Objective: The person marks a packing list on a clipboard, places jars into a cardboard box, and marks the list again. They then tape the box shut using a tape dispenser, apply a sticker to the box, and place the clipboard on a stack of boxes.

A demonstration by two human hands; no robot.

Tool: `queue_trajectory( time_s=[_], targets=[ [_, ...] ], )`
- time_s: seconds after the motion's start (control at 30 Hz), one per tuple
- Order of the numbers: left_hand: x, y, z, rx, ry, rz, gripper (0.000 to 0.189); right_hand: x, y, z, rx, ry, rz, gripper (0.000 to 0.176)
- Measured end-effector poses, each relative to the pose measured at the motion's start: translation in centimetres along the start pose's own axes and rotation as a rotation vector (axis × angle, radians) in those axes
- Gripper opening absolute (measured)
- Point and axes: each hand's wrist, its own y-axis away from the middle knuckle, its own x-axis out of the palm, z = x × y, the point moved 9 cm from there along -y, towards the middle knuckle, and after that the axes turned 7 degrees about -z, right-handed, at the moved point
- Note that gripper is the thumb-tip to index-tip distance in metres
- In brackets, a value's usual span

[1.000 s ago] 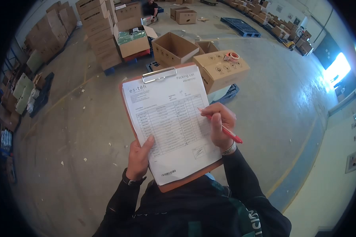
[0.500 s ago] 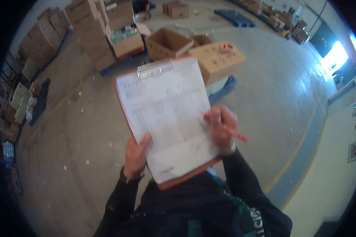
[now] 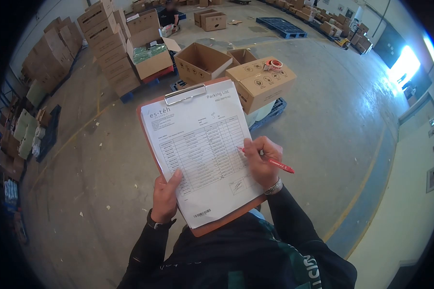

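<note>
A brown clipboard (image 3: 208,230) is held up in front of me, tilted a little to the left. Under its metal clip (image 3: 185,94) lies a printed packing list (image 3: 197,144) with a table of rows, some handwritten marks and a barcode at the bottom. My left hand (image 3: 166,196) grips the clipboard's lower left edge, thumb on top of the paper. In my right hand (image 3: 263,163) is a red pen (image 3: 280,165), its tip at the right-hand columns of the table. The fingers hidden under the board cannot be seen.
Beyond the clipboard stand an open carton (image 3: 202,62) and a closed carton (image 3: 263,82) with a tape roll (image 3: 275,65) on top. Stacked boxes (image 3: 106,45) rise at the left. A blue pallet (image 3: 280,28) lies farther back. A person (image 3: 169,17) is low down near the back.
The view has sharpened, and the sheet's print is now readable. My right hand with the pen has moved slightly left over the table; my left hand keeps its hold.
</note>
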Motion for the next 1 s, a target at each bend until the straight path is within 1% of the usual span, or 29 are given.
queue_trajectory(
  time_s=[0.1, 0.2, 0.23, 0.3, 0.33, 0.4, 0.43, 0.5, 0.53, 0.6, 0.63, 0.7, 0.8, 0.9, 1.0],
  targets=[
    [0.0, 0.1, 0.1, -0.005, 0.015, 0.010, 0.040, 0.2, -0.3, 0.4, -0.057, 0.034, 0.009, 0.033],
    [-0.8, 0.4, 0.2, -0.014, -0.049, -0.007, 0.041, 0.1, 0.0, 0.3, -0.073, 0.088, -0.006, 0.034],
    [-0.4, -0.4, 0.3, 0.005, -0.048, -0.009, 0.043, -0.5, -1.0, -0.2, -0.063, 0.077, -0.059, 0.034],
    [-1.2, -0.2, 0.4, 0.031, -0.068, -0.017, 0.047, -1.1, 0.0, -1.0, -0.021, 0.042, -0.172, 0.034],
    [-1.3, -0.2, 0.1, 0.024, -0.049, -0.015, 0.048, -1.0, 0.3, -2.0, 0.047, -0.108, -0.217, 0.034],
    [-2.6, 1.2, -0.5, 0.056, -0.113, -0.136, 0.043, -0.8, 1.3, -1.1, 0.018, -0.097, -0.206, 0.033],
    [-2.7, 0.0, -1.5, 0.115, -0.128, -0.180, 0.041, -0.4, 0.0, -0.4, -0.042, -0.103, -0.208, 0.032],
    [-4.4, -1.0, -2.3, 0.171, -0.074, -0.233, 0.042, 0.7, -0.3, -1.1, 0.033, -0.156, -0.165, 0.033],
    [-6.0, -0.5, -2.0, 0.163, -0.055, -0.281, 0.042, 1.4, 0.1, -1.7, 0.076, -0.163, -0.142, 0.034],
    [-9.0, -0.3, -2.1, 0.136, -0.074, -0.275, 0.044, 3.2, 1.4, -3.1, 0.180, -0.202, -0.083, 0.033],
    [-10.1, -0.5, -2.1, 0.129, -0.076, -0.272, 0.046, 3.9, 1.3, -3.0, 0.168, -0.215, -0.087, 0.034],
    [-12.0, -0.6, -2.2, 0.134, -0.048, -0.342, 0.045, 5.6, 1.0, -2.9, 0.143, -0.240, -0.091, 0.034],
    [-13.7, -0.8, -2.7, 0.128, -0.037, -0.429, 0.045, 8.3, 0.0, -3.7, 0.165, -0.213, -0.027, 0.035],
    [-14.6, -1.7, -2.0, 0.110, -0.021, -0.514, 0.045, 10.8, -0.9, -6.5, 0.210, -0.184, 0.063, 0.035],
    [-15.0, -3.5, -1.4, 0.114, -0.015, -0.580, 0.045, 13.0, -1.5, -10.4, 0.234, -0.156, 0.172, 0.030]
  ],
)
